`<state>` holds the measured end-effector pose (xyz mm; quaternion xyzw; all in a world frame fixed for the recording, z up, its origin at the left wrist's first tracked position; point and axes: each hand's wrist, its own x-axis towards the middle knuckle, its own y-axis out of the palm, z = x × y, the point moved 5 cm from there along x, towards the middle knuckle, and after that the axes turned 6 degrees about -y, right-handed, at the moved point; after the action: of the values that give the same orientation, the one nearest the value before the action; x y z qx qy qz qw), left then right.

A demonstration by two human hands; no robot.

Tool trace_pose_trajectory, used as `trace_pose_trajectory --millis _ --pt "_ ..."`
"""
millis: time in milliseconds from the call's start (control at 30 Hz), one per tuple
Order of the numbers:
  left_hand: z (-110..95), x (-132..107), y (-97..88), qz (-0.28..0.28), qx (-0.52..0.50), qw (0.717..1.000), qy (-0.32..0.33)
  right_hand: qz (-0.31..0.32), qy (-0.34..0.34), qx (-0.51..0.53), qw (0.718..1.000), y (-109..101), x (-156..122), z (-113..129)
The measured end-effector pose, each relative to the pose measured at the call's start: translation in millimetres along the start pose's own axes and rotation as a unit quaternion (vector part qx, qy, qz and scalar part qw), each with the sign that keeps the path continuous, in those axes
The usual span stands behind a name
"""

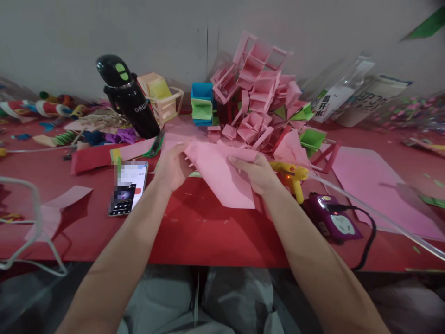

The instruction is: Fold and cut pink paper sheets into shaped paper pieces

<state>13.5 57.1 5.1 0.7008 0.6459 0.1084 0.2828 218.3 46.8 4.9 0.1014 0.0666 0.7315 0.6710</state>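
Between my two hands a pink sheet of paper point(222, 178) is held up, tilted above the red table point(208, 241). My left hand point(175, 167) grips its upper left corner, with the fingers partly behind it. Its right side is pinched by my right hand point(252, 171), thumb on the front face and fingers behind. Just right of that hand lies a yellow hot glue gun point(294, 178) with a small lit light. Behind the sheet rises a heap of folded pink paper pieces point(257, 93), several shaped like little chairs.
A phone point(128, 190) lies left of my left forearm, near a black bottle point(128, 99). To the right are a purple power socket point(332, 220) with a cable and a large pink sheet point(375, 181). Blue and green folded paper point(201, 104) stands at the back.
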Motion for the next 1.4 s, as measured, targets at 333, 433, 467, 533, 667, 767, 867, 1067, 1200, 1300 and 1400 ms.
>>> trace_pose_trajectory --millis 333,433,467,533,667,767,867,1067,1200,1300,1400 --pt "15 1 1.4 0.065 0.079 0.994 -0.042 -0.008 0.005 0.024 1.0 -5 2 4" --pt "15 2 0.2 0.051 0.11 0.993 -0.011 -0.003 0.005 0.027 1.0 -4 3 2" --pt "15 2 -0.2 0.043 0.113 0.993 0.002 0.001 0.006 0.03 1.0 -3 3 1" --pt "13 2 -1.0 0.024 0.108 0.994 0.022 0.011 0.008 0.032 0.999 -2 4 -2" --pt "10 2 -2.6 -0.021 0.097 0.994 0.044 0.03 0.0 0.003 1.0 0 4 -6" --pt "8 2 -2.4 -0.035 0.087 0.994 0.064 0.025 0.012 -0.029 0.999 -1 4 -8" --pt "8 3 -1.9 -0.033 0.086 0.993 0.075 0.028 0.045 -0.063 0.997 -3 2 -9" --pt "5 -1 0.0 -0.03 0.111 0.988 0.102 0.095 0.015 -0.155 0.983 -4 1 6" --pt "5 -4 4.9 -0.014 0.123 0.987 0.107 0.072 -0.067 -0.187 0.977 -7 3 17" --pt "7 -7 9.4 0.005 0.133 0.986 0.1 0.064 -0.08 -0.193 0.976 -7 3 16" --pt "7 -8 10.7 0.003 0.145 0.984 0.101 0.078 -0.097 -0.212 0.969 -6 2 17"
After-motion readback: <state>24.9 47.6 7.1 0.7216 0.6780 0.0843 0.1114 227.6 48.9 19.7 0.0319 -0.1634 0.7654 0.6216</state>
